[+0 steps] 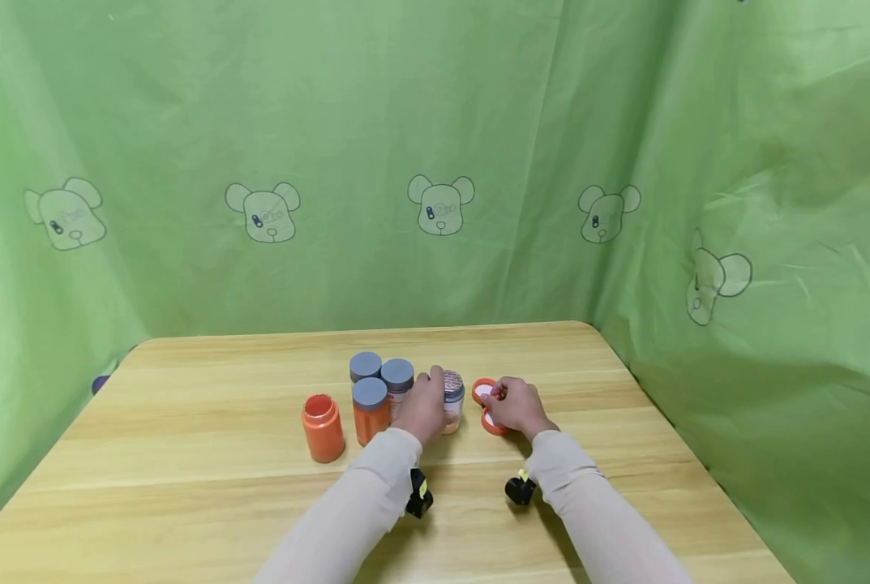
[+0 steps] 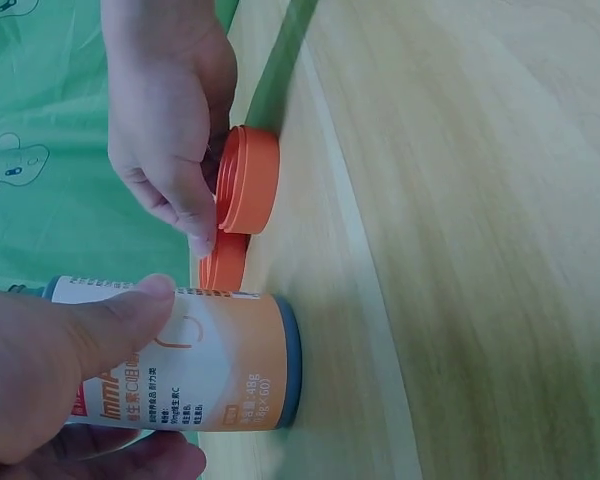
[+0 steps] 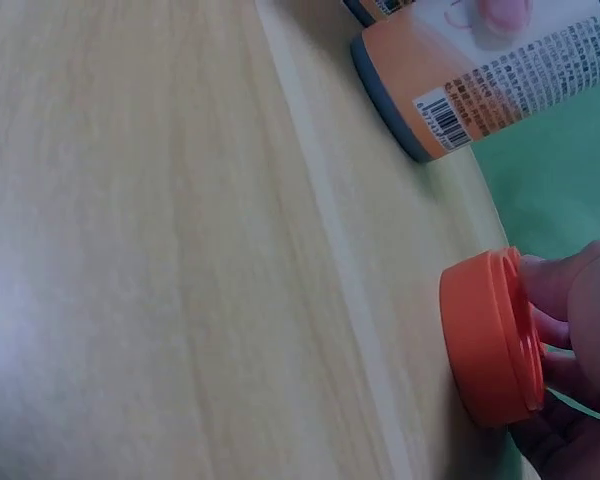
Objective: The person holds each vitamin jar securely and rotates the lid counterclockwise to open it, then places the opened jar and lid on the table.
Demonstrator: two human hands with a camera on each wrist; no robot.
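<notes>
My left hand (image 1: pixel 423 405) grips an upright bottle (image 2: pixel 200 360) with a white and orange label and a grey-blue base. Its thumb lies along the label, and a patterned top shows in the head view. To the right, two orange lids (image 3: pixel 490 340) lie side by side on the table, hollow side up with white inside. My right hand (image 1: pixel 520 405) is over them with bent fingers, its fingertips at the rim of one lid, seemingly pinching it. Part of that grip is hidden.
Left of my left hand stand several bottles: three with grey caps (image 1: pixel 370 394), close together, and an uncapped orange bottle (image 1: pixel 323 434) farther left. All are on a wooden table (image 1: pixel 186 503). Green curtains (image 1: pixel 362 97) hang behind and beside it.
</notes>
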